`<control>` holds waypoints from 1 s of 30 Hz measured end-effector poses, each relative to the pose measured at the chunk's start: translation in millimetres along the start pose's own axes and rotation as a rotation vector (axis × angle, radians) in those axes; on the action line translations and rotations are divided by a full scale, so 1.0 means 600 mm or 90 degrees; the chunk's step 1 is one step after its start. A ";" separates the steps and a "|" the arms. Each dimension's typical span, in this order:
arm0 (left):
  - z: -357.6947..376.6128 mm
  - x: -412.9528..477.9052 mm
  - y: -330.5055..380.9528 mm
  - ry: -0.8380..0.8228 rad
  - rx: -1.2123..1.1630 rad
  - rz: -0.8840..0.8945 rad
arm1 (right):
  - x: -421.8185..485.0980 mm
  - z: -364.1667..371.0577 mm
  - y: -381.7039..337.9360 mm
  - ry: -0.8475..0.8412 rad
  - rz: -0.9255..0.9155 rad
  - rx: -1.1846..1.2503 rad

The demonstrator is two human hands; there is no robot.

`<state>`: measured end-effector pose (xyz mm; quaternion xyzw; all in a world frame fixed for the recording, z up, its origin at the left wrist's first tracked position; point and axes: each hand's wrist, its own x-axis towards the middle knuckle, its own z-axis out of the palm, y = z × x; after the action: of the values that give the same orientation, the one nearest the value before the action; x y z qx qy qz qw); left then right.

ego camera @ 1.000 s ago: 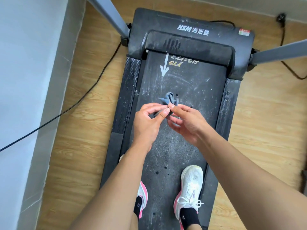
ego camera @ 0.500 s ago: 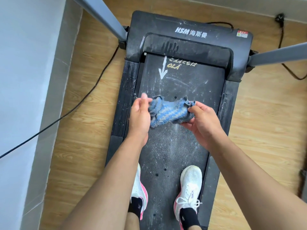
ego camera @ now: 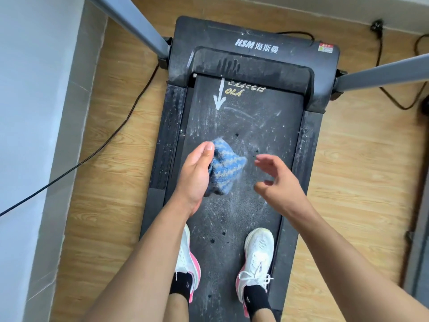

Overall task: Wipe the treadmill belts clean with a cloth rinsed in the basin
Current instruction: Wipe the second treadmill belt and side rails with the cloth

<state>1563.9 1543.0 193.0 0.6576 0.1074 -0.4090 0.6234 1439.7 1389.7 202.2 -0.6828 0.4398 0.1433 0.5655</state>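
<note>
The treadmill belt (ego camera: 243,159) beneath the grips is streaked with white dust along its whole visible length, so I judge the wiping barely begun. Dark spots ahead of and behind the grips could be drips. The left hand (ego camera: 197,173) has its grip closed round the bunched blue striped cloth (ego camera: 226,168), above the belt; the right hand (ego camera: 276,180), just beside, is spread and empty. No basin shows.

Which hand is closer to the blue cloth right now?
Left. The left hand holds the cloth; the right hand is open, apart from it on its right.
</note>
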 end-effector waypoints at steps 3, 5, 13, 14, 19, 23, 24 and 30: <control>0.011 -0.019 0.023 -0.099 0.041 0.025 | 0.001 -0.003 -0.038 -0.039 0.031 0.262; 0.019 -0.027 0.042 -0.149 0.055 0.064 | -0.003 -0.004 -0.060 -0.087 0.069 0.406; 0.030 -0.039 0.089 -0.117 -0.066 0.063 | -0.041 0.005 -0.074 -0.219 0.133 0.484; 0.030 -0.039 0.092 -0.134 -0.067 0.056 | -0.049 0.005 -0.073 -0.238 0.144 0.520; 0.027 -0.022 0.095 -0.070 -0.046 -0.035 | -0.078 0.005 -0.072 -0.242 0.082 0.505; 0.028 -0.011 0.065 0.042 0.074 -0.176 | -0.086 -0.003 -0.091 -0.133 0.000 0.405; 0.028 -0.015 0.054 0.023 0.071 -0.212 | -0.090 -0.006 -0.100 -0.126 -0.014 0.396; 0.038 -0.058 0.027 -0.142 -0.186 -0.245 | -0.097 -0.018 -0.125 -0.105 -0.028 0.416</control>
<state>1542.9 1531.8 230.5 0.4788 0.2192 -0.5700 0.6307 1460.2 1403.6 294.6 -0.4611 0.4004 0.0373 0.7910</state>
